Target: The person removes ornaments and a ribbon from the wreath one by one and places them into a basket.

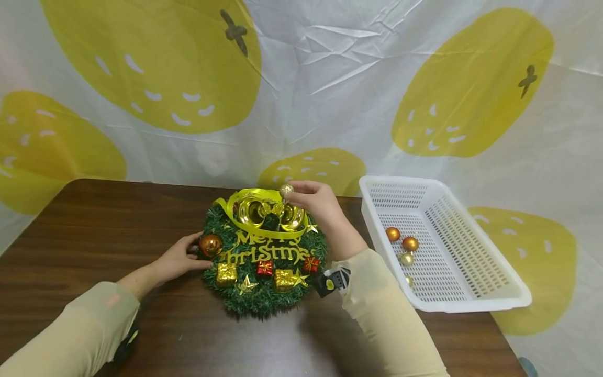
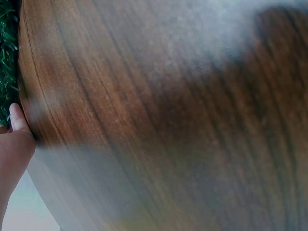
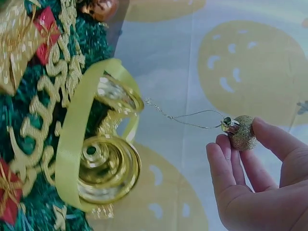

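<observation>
A green Christmas wreath (image 1: 256,306) lies on the brown table, bearing gold "Merry Christmas" lettering, small gift boxes, stars, gold bells (image 1: 252,212) and a yellow ribbon (image 1: 256,231). At its left edge my left hand (image 1: 175,257) grips the rim beside a copper bauble (image 1: 210,245). Above the bells, my right hand (image 1: 314,203) pinches a small gold glitter bauble (image 3: 244,134) between thumb and fingers. From the bauble's cap a thin gold string (image 3: 195,118) stretches toward the bells in the right wrist view. Only part of the left hand (image 2: 17,139) shows in the left wrist view.
A white plastic basket (image 1: 471,305) stands on the right of the table, holding copper baubles (image 1: 410,243) and gold baubles (image 1: 406,258). Behind the table hangs a pale curtain (image 1: 325,104) with large yellow fruit shapes.
</observation>
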